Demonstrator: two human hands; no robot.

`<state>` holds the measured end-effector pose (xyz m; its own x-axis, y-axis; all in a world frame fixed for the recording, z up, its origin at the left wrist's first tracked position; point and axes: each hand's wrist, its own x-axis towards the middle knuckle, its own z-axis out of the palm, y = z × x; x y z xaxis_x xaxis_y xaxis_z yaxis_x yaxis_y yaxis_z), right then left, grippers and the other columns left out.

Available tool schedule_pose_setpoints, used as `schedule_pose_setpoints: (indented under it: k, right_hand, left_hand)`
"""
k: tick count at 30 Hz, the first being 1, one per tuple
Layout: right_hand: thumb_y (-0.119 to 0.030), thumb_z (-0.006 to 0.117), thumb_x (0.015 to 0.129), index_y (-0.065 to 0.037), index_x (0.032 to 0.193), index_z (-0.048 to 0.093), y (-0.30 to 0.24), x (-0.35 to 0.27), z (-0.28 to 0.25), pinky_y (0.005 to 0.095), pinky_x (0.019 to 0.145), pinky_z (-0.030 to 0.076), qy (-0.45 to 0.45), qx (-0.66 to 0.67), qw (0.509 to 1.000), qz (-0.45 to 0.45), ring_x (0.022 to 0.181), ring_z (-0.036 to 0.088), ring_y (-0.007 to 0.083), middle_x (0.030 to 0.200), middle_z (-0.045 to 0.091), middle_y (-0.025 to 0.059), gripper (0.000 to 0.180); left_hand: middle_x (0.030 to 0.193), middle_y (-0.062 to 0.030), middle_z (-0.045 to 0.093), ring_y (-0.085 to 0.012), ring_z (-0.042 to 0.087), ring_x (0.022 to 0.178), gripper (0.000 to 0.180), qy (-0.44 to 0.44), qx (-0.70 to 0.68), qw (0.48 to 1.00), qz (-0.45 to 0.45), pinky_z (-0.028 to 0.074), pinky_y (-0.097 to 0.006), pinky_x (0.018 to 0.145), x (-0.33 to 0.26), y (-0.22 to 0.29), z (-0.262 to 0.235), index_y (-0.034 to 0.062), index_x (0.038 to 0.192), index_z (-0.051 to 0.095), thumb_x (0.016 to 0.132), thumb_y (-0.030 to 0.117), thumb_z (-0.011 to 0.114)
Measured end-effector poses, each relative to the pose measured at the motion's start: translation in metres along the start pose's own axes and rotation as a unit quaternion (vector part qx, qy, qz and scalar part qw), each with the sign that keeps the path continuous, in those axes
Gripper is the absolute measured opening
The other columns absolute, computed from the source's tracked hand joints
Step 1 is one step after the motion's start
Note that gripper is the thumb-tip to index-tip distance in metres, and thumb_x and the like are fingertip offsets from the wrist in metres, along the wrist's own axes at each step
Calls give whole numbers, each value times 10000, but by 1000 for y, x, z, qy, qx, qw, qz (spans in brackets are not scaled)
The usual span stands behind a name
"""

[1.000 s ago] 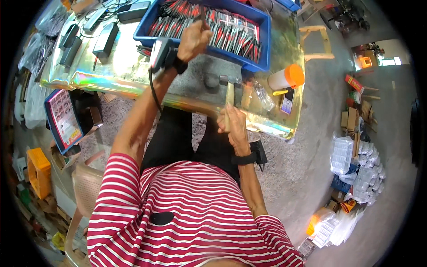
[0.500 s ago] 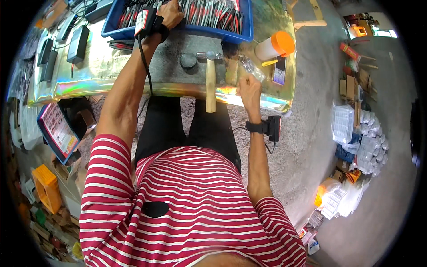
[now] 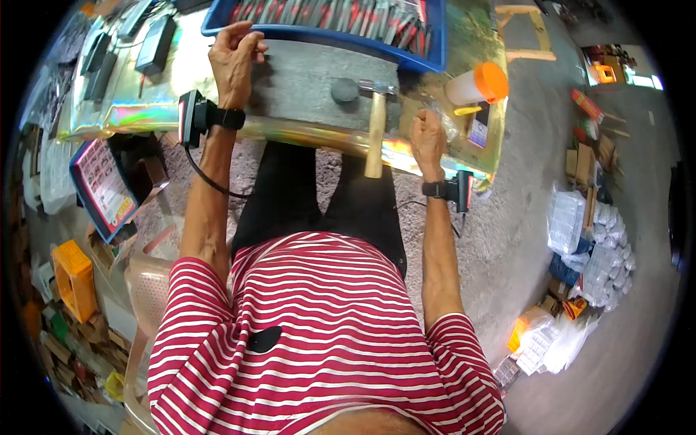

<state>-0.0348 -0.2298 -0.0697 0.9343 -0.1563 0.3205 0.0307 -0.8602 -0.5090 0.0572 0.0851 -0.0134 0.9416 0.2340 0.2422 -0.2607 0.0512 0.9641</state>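
My left hand (image 3: 235,54) is at the near rim of a blue tray (image 3: 319,33) full of red-handled tools. Its fingers are curled and pinched together above a grey stone slab (image 3: 301,76); I cannot see whether anything is between them. My right hand (image 3: 428,138) is a closed fist at the table's front edge, just right of a hammer (image 3: 375,134) and not touching it. The hammer's wooden handle sticks out over the table edge. A round grey disc (image 3: 345,89) lies next to the hammer's head. A crumpled clear plastic bag (image 3: 444,116) sits just beyond my right fist.
A white bottle with an orange cap (image 3: 478,83) lies at the table's right end, with a yellow piece (image 3: 467,110) and a small card (image 3: 478,132) beside it. Black boxes (image 3: 152,43) stand at the left. Clear packets (image 3: 580,239) lie on the floor at right, and an orange crate (image 3: 72,272) at left.
My left hand drew back from inside the tray to its near rim. My right hand moved off the hammer handle to its right, and the hammer now lies on the table.
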Motion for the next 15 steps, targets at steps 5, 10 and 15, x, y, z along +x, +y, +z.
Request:
schedule_pose_setpoints:
  k: [5,10,15]
  right_hand:
    - [-111,466,755,-32,793,479,15,3,2,432,571,394,-51,-88,992,-79,692,505,353,745,498,164,89]
    - [-98,450,761,8,837,476,7,9,-3,444,579,380,-94,-138,976,-139,696,489,365,753,493,200,132]
    - [-124,433,783,35,910,477,24,14,4,453,596,371,-101,-178,956,-210,698,480,375,764,502,222,208]
  left_hand:
    - [744,-117,576,-105,532,565,223,81,-19,995,-60,427,-190,448,-13,-18,-62,-49,964,485,747,-3,516]
    - [707,-108,544,-108,523,539,241,105,29,982,-154,416,-185,427,-14,-17,-82,-70,943,475,713,-7,508]
    - [623,-82,536,-105,503,489,225,47,119,977,-170,409,-203,419,-4,-22,-72,-63,917,507,702,0,482]
